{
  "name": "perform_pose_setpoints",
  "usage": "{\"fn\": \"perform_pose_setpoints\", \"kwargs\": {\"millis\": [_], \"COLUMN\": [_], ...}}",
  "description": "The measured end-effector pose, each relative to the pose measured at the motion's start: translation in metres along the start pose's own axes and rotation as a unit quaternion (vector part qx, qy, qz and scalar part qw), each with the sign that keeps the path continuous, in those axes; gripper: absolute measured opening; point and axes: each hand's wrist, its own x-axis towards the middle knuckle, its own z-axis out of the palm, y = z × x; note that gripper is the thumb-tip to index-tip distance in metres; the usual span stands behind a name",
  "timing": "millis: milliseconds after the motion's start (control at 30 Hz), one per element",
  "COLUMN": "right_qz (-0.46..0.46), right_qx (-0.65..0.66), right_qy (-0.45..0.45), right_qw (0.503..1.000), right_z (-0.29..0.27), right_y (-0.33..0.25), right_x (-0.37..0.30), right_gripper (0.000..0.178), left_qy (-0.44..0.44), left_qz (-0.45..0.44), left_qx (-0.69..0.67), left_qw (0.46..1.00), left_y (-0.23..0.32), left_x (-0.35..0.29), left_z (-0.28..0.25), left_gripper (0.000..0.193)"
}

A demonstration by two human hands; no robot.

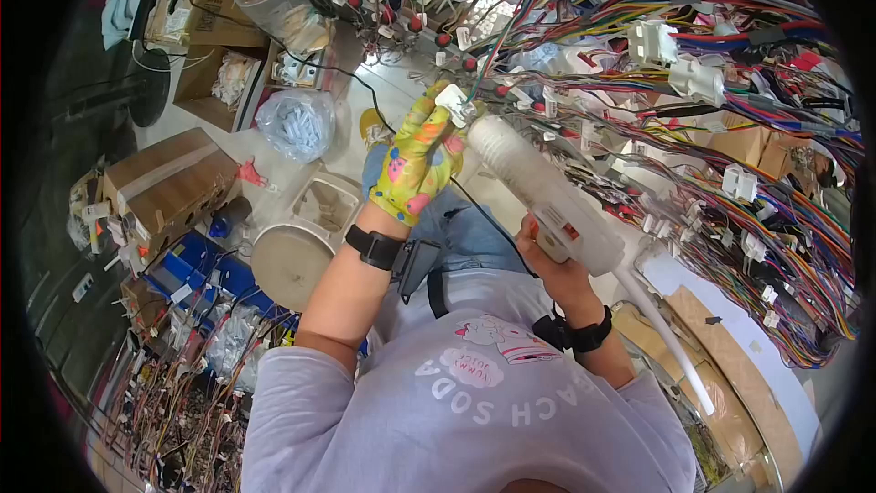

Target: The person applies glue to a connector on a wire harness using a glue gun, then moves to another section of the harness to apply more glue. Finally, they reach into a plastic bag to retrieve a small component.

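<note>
The gloved left hand (415, 164) pinches a white plastic connector (451, 102); the bare right hand (558, 272) grips a frosted-white cylindrical tool (534, 178), probably best aimed steadily.

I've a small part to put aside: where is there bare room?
The round beige top, between blue box and left forearm; a little floor between clear bag and sealed carton. Crowded: wires, upper right and lower left.

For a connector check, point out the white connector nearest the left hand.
It's the white connector at the fingertips of the yellow-gloved left hand; the other white connectors sit farther off among the wire bundles.
</note>
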Motion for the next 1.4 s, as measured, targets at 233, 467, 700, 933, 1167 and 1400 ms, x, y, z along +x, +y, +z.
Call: {"fn": "perform_pose_setpoints", "kwargs": {"millis": [233, 467, 700, 933, 1167, 1400], "right_qz": [-0.002, -0.016, 0.001, -0.016, -0.020, -0.020], "right_qx": [-0.009, 0.005, 0.012, 0.017, 0.020, 0.024], "right_qy": [-0.001, -0.002, -0.009, 0.003, -0.021, 0.002], "right_qw": [1.000, 1.000, 1.000, 1.000, 0.999, 1.000], "right_z": [-0.001, 0.001, 0.000, 0.001, 0.000, 0.002], "right_y": [-0.006, -0.006, -0.006, -0.007, -0.006, -0.006], "right_x": [0.001, 0.003, 0.004, 0.003, 0.005, 0.004], "right_gripper": [0.011, 0.011, 0.010, 0.011, 0.013, 0.014], "left_qy": [-0.004, 0.000, 0.003, 0.000, 0.007, 0.008], "left_qz": [0.008, 0.008, 0.009, 0.014, 0.013, 0.010], "left_qx": [-0.063, -0.077, -0.061, -0.068, -0.056, -0.047], "left_qw": [0.998, 0.997, 0.998, 0.998, 0.998, 0.999], "left_y": [-0.001, -0.001, -0.005, -0.008, -0.008, -0.007], "left_x": [0.004, 0.004, 0.006, 0.006, 0.004, 0.003], "left_z": [0.001, 0.002, 0.001, -0.004, -0.005, -0.003], "left_gripper": [0.045, 0.044, 0.042, 0.043, 0.043, 0.043]}}
